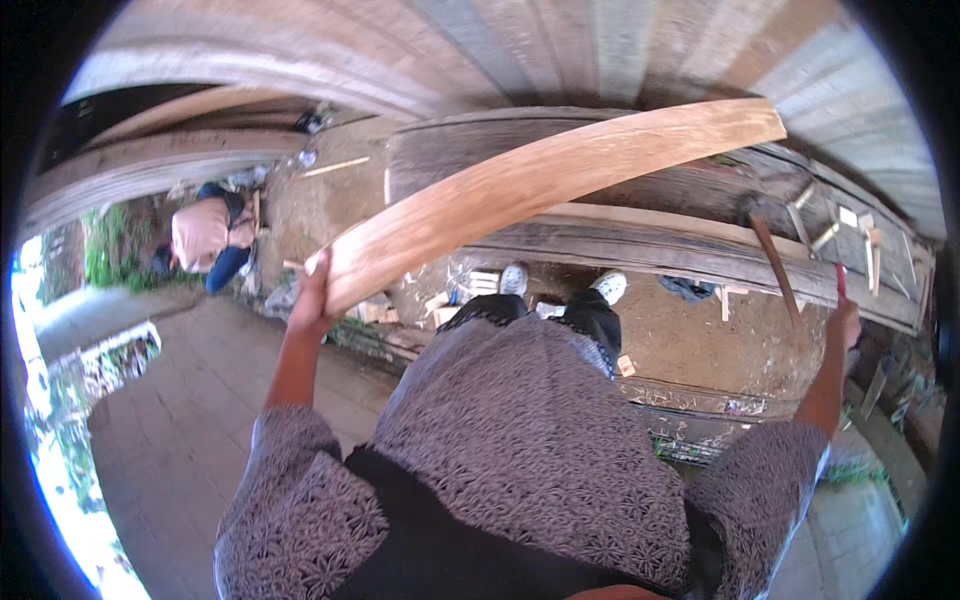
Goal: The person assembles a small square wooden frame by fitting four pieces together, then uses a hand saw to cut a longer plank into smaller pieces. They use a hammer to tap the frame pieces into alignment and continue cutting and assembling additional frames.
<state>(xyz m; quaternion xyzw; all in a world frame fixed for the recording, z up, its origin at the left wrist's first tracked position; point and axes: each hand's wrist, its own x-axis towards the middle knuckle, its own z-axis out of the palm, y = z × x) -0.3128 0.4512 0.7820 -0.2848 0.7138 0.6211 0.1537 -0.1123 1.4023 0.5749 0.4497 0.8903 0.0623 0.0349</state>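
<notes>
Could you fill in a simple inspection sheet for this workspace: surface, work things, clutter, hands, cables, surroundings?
Surface: weathered timber bench.
Work things: long board, held slanting above the bench; hammer-like tool, its handle jutting past the bench's near edge.
Clutter: wood scraps on the bench's right end, more on the dirt ground.
Hands: left grips the board's left end; right holds a slim red item, too small to identify.
Cables: nothing seen.
Surroundings: planking beyond; another person, bent low, far left.

The plank (550, 178) is smooth, grained wood; the tabletop (600, 240) is rough, weathered wood; the shirt (540, 430) is matt, textured cloth.
</notes>
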